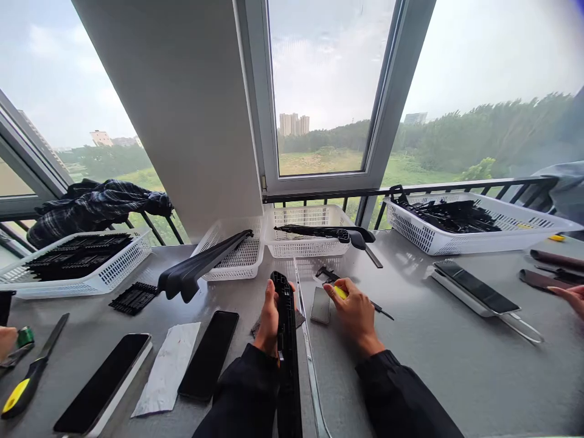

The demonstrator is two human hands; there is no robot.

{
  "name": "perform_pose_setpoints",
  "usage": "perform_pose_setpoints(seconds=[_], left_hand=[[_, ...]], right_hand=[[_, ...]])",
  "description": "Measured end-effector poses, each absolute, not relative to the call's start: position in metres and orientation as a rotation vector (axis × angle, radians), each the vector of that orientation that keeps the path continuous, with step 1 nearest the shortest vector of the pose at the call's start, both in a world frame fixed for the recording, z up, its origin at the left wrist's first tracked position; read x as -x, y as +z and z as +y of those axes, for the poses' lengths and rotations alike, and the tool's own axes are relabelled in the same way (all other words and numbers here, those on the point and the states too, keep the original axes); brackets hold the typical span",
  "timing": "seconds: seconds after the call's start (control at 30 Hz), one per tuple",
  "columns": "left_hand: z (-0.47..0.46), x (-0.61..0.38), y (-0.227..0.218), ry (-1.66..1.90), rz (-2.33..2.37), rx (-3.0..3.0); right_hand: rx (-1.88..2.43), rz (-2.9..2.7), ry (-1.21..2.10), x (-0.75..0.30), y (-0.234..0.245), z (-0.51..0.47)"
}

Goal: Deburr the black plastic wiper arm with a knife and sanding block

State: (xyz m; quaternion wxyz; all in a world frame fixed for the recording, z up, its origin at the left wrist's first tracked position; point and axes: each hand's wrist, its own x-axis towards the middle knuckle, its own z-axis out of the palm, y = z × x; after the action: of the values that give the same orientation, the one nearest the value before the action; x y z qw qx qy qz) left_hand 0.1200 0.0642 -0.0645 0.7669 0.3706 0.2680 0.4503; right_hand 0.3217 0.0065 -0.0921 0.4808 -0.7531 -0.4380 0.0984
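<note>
My left hand is closed around a long black plastic part, held upright with its ribbed inner side showing; its lower end runs out of the picture. My right hand is closed on a yellow-handled tool, mostly hidden by the fingers, so its tip cannot be made out. Just left of that hand lies a small grey rectangular block. A dark caliper lies behind the hand, and a thin dark shaft shows on its other side. A dark cloth piece is partly hidden behind the part.
White baskets line the window side, some holding black parts. Phones, a white paper and a yellow-black knife lie left. A phone on a stand is right. Other people's hands show at both edges.
</note>
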Motion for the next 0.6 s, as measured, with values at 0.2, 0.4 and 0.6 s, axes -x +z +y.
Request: perform_pose_setpoints(seconds=[0.2, 0.4, 0.6], left_hand=[[0.079, -0.112, -0.07, 1.061, 0.58, -0.657], [0.087, -0.107, -0.072, 1.082, 0.563, -0.605], [0.09, -0.106, -0.074, 1.029, 0.532, -0.557]], right_hand=[[1.742, -1.064, 0.248, -0.333, -0.1, 0.0], [1.692, -1.032, 0.3, -0.349, -0.117, -0.012], [1.64, -1.109, 0.241, -0.339, -0.131, -0.022]])
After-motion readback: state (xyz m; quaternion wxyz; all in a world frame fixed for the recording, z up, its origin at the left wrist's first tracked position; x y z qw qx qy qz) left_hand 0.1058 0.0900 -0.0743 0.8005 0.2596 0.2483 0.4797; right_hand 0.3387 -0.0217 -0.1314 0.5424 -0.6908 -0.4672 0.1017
